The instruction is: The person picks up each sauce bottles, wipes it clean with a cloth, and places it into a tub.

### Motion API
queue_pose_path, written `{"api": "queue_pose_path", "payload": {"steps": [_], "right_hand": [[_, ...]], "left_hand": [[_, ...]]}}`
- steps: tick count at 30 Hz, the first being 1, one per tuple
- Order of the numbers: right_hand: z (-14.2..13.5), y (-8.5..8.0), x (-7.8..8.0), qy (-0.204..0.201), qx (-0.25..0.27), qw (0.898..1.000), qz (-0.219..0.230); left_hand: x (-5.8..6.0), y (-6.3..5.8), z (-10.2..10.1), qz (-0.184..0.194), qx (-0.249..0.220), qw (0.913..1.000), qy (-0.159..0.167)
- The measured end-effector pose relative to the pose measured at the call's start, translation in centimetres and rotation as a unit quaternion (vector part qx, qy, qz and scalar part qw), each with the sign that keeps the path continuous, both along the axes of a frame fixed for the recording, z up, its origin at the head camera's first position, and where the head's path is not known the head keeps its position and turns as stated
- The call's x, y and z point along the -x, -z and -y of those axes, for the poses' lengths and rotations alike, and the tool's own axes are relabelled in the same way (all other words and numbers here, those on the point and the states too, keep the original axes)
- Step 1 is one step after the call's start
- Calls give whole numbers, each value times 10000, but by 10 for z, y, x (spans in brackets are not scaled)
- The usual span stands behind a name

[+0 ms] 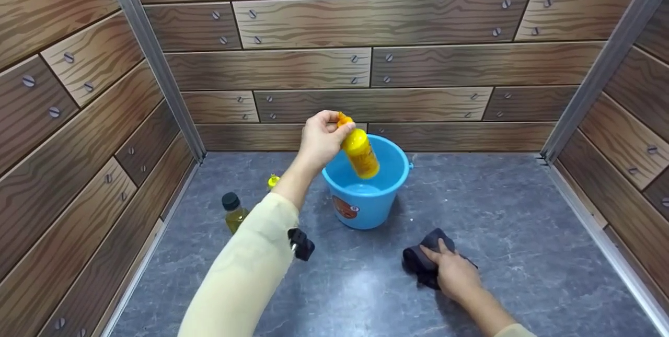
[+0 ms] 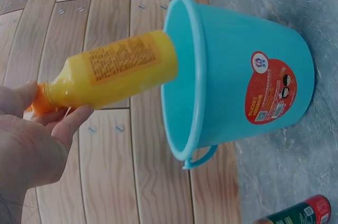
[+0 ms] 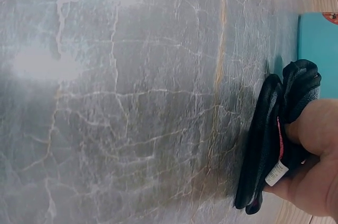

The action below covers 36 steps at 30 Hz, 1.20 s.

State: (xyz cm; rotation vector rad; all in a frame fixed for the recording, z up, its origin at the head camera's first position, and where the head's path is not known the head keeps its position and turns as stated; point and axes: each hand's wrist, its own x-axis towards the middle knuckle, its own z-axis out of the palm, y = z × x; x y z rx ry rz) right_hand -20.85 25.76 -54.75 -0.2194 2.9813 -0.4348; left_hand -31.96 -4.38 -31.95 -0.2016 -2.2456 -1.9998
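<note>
My left hand [image 1: 323,138] pinches a yellow squeeze bottle [image 1: 360,155] by its orange cap, fingers and thumb round the neck. The bottle tilts with its base down over the mouth of a light-blue bucket [image 1: 373,214]. In the left wrist view, the bottle's base [image 2: 168,55] overlaps the bucket's rim [image 2: 198,76]. Down at the right, my right hand [image 1: 457,273] grips a dark folded fabric item [image 1: 417,263] on the floor. The right wrist view shows a white tag [image 3: 276,173] and a red strip on that fabric.
A bottle of yellowish liquid with a black cap [image 1: 230,201] stands left of the bucket. Another yellow cap [image 1: 273,180] shows behind my left forearm. A green and red container [image 2: 317,208] lies at the left wrist view's corner. Wood-patterned walls [image 1: 313,70] enclose the grey floor.
</note>
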Motion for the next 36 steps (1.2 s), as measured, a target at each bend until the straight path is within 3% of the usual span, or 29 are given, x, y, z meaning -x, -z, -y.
{"api": "queue_pose_path", "payload": {"steps": [7,16,25,36], "right_hand": [[2,2,2,100,42,9999,56],[5,4,-1,185,46,9996,-199],[6,7,-3,296,34,9995,-134],[6,2,-1,273,-73,9996,61]], "left_hand": [[22,20,-16,-204,106,9983,-532],[41,49,-35,12,610,9941,-899],[52,72,-47,352,824,9926,-819],[62,89,-48,612,1161,9876,-867]]}}
